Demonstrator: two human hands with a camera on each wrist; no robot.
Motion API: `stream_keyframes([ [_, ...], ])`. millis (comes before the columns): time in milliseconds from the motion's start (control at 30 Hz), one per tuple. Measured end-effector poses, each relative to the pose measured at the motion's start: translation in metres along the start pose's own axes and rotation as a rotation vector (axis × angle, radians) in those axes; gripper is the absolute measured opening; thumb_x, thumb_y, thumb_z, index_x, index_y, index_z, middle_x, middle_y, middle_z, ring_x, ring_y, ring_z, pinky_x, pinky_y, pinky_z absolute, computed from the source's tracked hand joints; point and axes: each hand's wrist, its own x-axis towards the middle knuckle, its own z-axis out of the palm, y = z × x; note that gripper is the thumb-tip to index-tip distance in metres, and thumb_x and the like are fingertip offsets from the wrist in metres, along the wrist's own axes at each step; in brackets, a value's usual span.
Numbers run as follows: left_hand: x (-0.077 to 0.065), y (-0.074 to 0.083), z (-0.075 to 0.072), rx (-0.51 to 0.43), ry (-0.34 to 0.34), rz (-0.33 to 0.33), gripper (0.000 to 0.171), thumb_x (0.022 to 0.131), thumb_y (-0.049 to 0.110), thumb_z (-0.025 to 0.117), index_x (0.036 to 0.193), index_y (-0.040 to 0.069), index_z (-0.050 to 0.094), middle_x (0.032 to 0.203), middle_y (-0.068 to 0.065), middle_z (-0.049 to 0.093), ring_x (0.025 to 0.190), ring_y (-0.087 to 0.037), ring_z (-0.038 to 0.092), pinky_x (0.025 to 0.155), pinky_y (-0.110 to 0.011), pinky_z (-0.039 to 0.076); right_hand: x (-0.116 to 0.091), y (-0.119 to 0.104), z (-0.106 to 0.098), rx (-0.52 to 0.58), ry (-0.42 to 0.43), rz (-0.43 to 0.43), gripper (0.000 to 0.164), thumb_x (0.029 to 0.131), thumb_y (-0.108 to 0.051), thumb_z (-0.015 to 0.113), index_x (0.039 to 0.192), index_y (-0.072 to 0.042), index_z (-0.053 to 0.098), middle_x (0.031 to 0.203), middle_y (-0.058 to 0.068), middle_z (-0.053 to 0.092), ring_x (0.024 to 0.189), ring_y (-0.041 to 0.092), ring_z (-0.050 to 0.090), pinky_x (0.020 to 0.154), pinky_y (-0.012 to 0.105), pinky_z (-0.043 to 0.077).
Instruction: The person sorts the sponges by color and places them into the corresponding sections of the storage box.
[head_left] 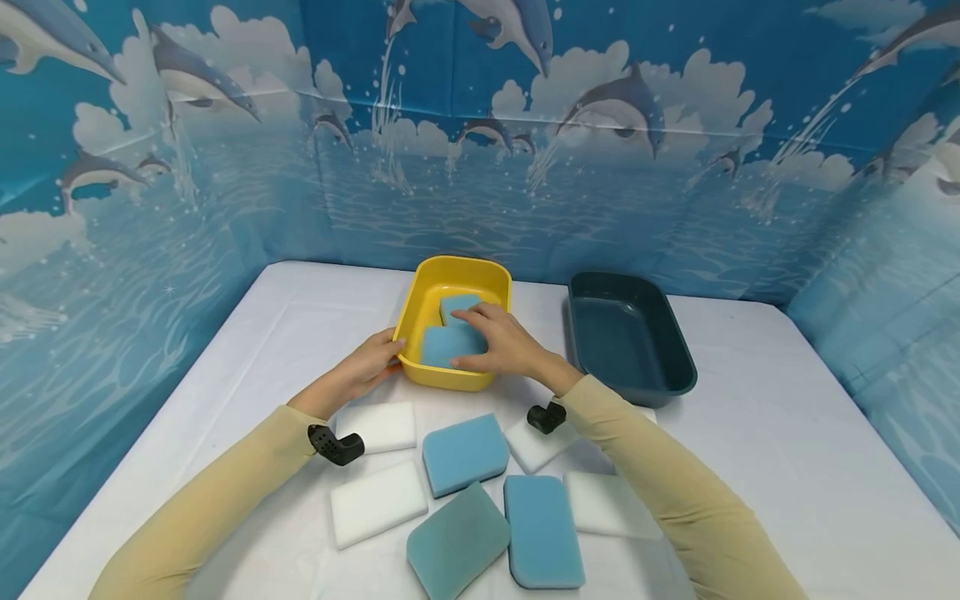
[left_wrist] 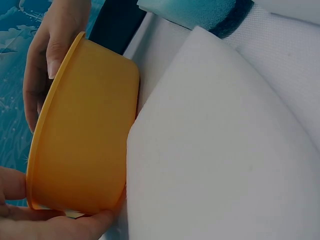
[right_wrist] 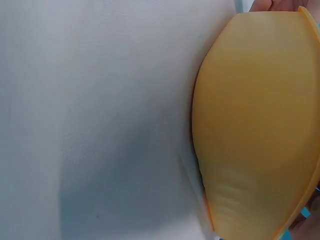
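Observation:
A yellow plastic bin (head_left: pixel 447 379) stands toward the back of the table. My left hand (head_left: pixel 366 364) grips its left front corner, thumb over the rim and fingers against the outside. Inside the bin lie two blue sponges (head_left: pixel 441 347), one nearer the front and one behind it. Over the front sponge is my right hand (head_left: pixel 510 343), its thumb and fingers spread apart near the sponge's right end; whether they touch it I cannot tell. The left wrist view shows the bin's outer wall (left_wrist: pixel 85 135) and the right hand (left_wrist: pixel 55 45) above its far rim.
To the right stands a dark teal bin (head_left: pixel 626 333). In front lie several white sponges (head_left: pixel 378 502), blue sponges (head_left: pixel 543 533) and a greener sponge (head_left: pixel 459 542). A dolphin-print curtain (head_left: pixel 480 200) borders the table behind and at the sides.

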Motion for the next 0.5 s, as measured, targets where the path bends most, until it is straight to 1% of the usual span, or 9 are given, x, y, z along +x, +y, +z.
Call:
stream_keyframes([
  [100,-0.001,0.000,0.001,0.002,-0.002,-0.001,0.048,0.104,0.013,0.023,0.149,0.000,0.015,0.153,-0.018,0.024,0.143,-0.032,0.025,0.117,-0.044,0.026,-0.003,0.000,-0.003,0.023,0.028,-0.008,0.072,0.080,-0.045,0.070,0.141,-0.016,0.044,0.132,0.011,0.049,0.115,0.026,0.048,0.097,0.045,0.042],
  [300,-0.001,0.000,0.000,0.006,-0.005,0.000,0.048,0.104,0.013,0.023,0.149,-0.001,0.014,0.154,-0.019,0.023,0.144,-0.031,0.023,0.118,-0.044,0.024,-0.009,-0.002,-0.012,0.021,0.071,-0.045,0.070,0.081,-0.042,0.070,0.140,-0.016,0.044,0.133,0.011,0.047,0.119,0.026,0.046,0.100,0.044,0.041],
  [500,-0.001,0.001,0.001,0.004,-0.006,-0.005,0.048,0.104,0.014,0.022,0.149,-0.001,0.013,0.155,-0.017,0.020,0.145,-0.030,0.021,0.118,-0.044,0.024,-0.015,-0.004,-0.016,0.024,0.114,-0.073,0.069,0.080,-0.042,0.071,0.140,-0.016,0.045,0.132,0.009,0.049,0.116,0.024,0.048,0.098,0.042,0.043],
])
